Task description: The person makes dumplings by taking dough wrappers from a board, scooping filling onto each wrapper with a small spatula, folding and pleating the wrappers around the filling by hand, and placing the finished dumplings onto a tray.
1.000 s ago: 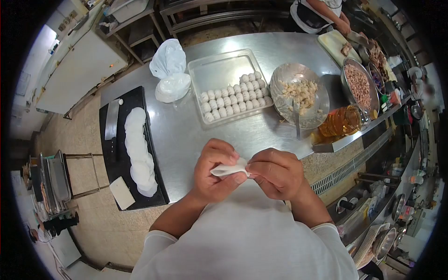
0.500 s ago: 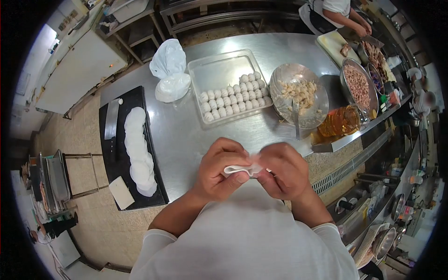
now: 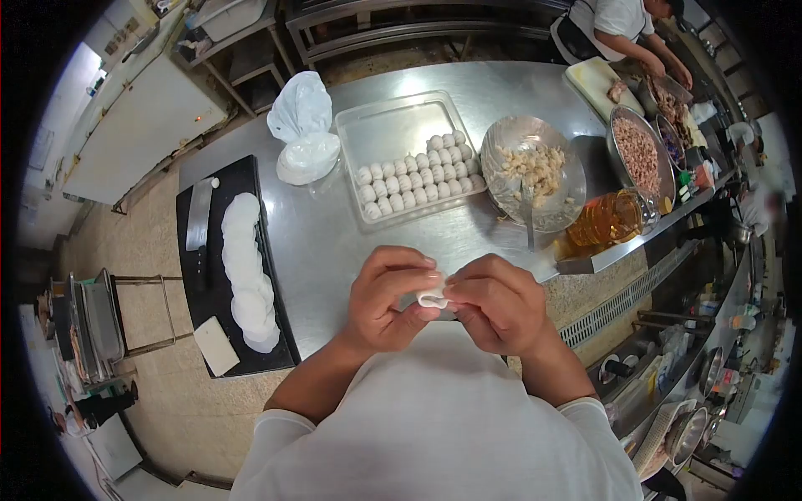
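Between my two hands, in front of my chest, is a folded white dough wrapper (image 3: 432, 296). My left hand (image 3: 391, 299) pinches its left side with thumb and fingers. The fingers of my right hand (image 3: 497, 305) press together on its right edge. Most of the wrapper is hidden by my fingers, and any filling inside cannot be seen. Beyond my hands, a clear tray (image 3: 388, 113) holds rows of pleated dumplings (image 3: 415, 185). To its right stands a metal bowl (image 3: 576, 175) of pale filling (image 3: 541, 171) with a utensil in it.
A black board (image 3: 196, 313) on the left bears overlapping round wrappers (image 3: 242, 259), a knife (image 3: 200, 217) and a white scraper (image 3: 216, 345). Plastic bags (image 3: 305, 125) lie behind. On the right are an oil jug (image 3: 614, 217), a meat bowl (image 3: 639, 159) and a person (image 3: 622, 37) working.
The wrapper has gone from a long open fold to a smaller gathered shape, and my hands have come closer together. The other person has leaned further into view at the top right.
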{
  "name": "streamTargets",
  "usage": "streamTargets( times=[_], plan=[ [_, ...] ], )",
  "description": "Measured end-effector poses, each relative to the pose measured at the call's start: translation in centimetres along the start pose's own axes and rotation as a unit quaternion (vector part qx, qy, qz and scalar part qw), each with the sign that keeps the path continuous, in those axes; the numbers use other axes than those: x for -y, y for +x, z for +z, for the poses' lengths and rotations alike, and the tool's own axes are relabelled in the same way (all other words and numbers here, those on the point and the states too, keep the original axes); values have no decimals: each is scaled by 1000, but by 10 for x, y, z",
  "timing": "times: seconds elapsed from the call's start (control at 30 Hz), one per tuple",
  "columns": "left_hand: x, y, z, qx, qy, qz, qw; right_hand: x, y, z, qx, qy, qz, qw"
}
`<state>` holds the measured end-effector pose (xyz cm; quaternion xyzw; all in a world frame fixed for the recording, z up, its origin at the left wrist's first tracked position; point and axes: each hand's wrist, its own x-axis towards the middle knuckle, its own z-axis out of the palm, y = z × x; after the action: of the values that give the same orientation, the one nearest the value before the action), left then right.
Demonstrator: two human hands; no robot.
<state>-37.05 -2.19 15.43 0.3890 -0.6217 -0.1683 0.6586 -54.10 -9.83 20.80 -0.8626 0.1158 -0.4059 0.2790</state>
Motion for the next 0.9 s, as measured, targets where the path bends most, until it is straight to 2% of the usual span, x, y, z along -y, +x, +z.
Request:
streamTargets(
  times=[0.07,0.13,0.2,0.27,0.33,0.4,0.43,0.5,0.6,0.73,0.83,0.9],
  plan=[
    [2,-8,3,-12,-19,-10,1000,-1,-2,0,22,1,-7,1000],
    [1,-8,4,-27,-37,-21,999,0,-1,1,-23,10,-7,1000],
    [2,-1,3,4,24,21,999,3,7,2,-30,10,-7,999],
    [3,-2,3,-1,29,23,999,2,7,2,-40,5,-5,999],
    [6,-5,7,-4,33,26,999,-2,-1,2,6,5,0,1000],
    [6,-11,13,-77,-14,12,997,-1,-1,2,-3,8,2,1000],
    [6,-10,12,-78,-13,12,997,0,0,2,-10,11,3,1000],
    [5,-4,9,-18,17,30,999,2,3,3,-27,16,3,999],
    [6,-3,8,-1,14,34,999,-1,1,1,-32,16,-3,999],
    [5,-7,14,-30,30,28,999,-7,-4,-1,-1,2,-18,1000],
    [4,-10,16,-53,24,33,998,-5,-7,0,-21,10,-7,1000],
    [5,-5,14,-4,41,48,998,0,-4,-1,-27,14,17,999]
  ],
)
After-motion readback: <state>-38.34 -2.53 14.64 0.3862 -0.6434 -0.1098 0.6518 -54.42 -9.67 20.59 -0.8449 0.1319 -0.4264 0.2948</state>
